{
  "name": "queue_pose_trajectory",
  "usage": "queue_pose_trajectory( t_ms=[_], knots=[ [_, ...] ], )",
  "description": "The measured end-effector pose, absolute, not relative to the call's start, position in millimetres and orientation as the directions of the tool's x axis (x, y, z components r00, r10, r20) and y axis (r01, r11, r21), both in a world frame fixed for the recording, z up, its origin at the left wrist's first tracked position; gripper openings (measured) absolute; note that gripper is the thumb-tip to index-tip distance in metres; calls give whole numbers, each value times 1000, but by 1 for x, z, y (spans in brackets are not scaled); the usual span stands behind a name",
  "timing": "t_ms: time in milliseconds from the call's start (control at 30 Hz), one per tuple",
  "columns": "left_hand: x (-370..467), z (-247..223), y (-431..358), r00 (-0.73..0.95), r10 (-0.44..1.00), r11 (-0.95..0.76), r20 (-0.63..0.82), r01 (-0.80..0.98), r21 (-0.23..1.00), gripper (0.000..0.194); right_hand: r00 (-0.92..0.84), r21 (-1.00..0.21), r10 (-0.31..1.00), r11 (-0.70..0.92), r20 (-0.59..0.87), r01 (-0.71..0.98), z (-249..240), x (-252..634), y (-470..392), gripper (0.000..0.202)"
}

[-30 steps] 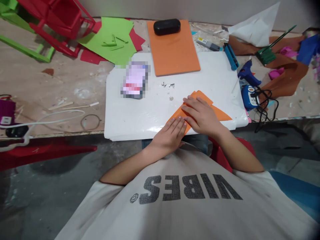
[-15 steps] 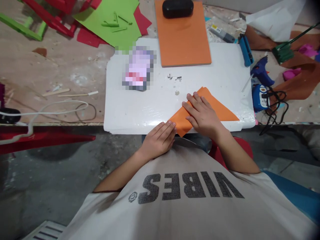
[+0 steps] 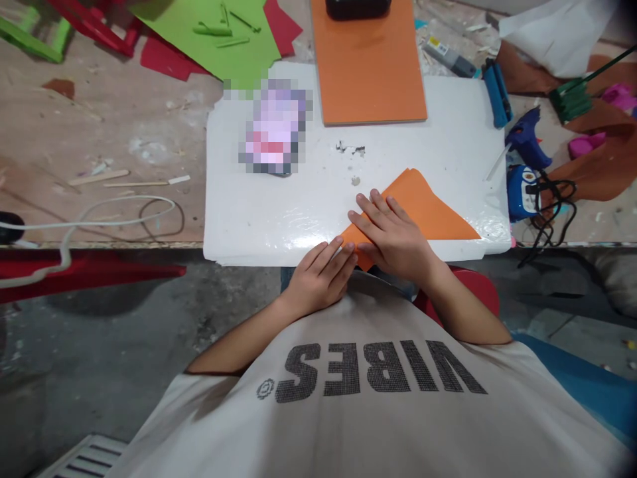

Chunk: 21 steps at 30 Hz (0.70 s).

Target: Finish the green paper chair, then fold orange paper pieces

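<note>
My fingers lie flat and spread, gripping nothing: my right hand (image 3: 395, 236) presses on the folded orange paper (image 3: 423, 209), my left hand (image 3: 321, 272) touches its near corner with the fingertips. The paper is a triangle on the white board (image 3: 259, 219) near its front edge, its long axis running from near-left to right, peak pointing away from me. Both wrists angle inward from my chest.

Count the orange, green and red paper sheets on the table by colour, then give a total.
Orange: 2, the folded sheet under both hands and the flat sheet.
Green: 1, the green sheet.
Red: 2, one piece and another.
Total: 5
</note>
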<state>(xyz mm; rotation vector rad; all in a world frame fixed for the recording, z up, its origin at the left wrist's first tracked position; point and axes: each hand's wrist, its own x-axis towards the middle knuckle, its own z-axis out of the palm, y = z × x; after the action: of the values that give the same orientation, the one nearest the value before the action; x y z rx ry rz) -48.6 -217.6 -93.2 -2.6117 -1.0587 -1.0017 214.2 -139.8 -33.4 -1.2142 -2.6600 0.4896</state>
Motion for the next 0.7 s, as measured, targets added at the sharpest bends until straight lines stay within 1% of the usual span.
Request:
queue_pose_trajectory(
  t_ms=[100, 167, 233, 300, 433, 467, 600, 633, 700],
  knots=[
    [-50, -99, -220, 517, 576, -745, 633, 651, 146, 52, -641, -354, 767, 607, 29, 711, -33, 214, -140, 70],
    [-52, -104, -223, 520, 607, -742, 600, 641, 196, 57, -639, -344, 768, 608, 28, 716, -32, 214, -141, 70],
    [-52, -107, -225, 533, 638, -734, 556, 638, 232, 57, -641, -343, 767, 607, 19, 717, -31, 214, -141, 70],
    [-51, -108, -225, 534, 647, -727, 544, 647, 229, 54, -642, -347, 767, 605, 12, 716, -31, 213, -141, 70],
    [-46, -105, -224, 507, 587, -731, 631, 667, 144, 48, -640, -342, 768, 606, 18, 718, -33, 213, -141, 68],
    [-45, -105, -224, 505, 582, -732, 637, 667, 140, 48, -638, -341, 770, 606, 21, 719, -33, 213, -141, 68],
    [-45, -106, -226, 506, 642, -722, 576, 652, 232, 58, -636, -340, 771, 606, 30, 719, -34, 213, -142, 67],
    [-46, -107, -226, 507, 650, -719, 566, 651, 243, 60, -638, -338, 769, 609, 32, 717, -34, 213, -142, 66],
    [-46, -106, -226, 506, 643, -718, 576, 660, 221, 59, -643, -331, 765, 616, 34, 715, -32, 213, -141, 66]
  ],
)
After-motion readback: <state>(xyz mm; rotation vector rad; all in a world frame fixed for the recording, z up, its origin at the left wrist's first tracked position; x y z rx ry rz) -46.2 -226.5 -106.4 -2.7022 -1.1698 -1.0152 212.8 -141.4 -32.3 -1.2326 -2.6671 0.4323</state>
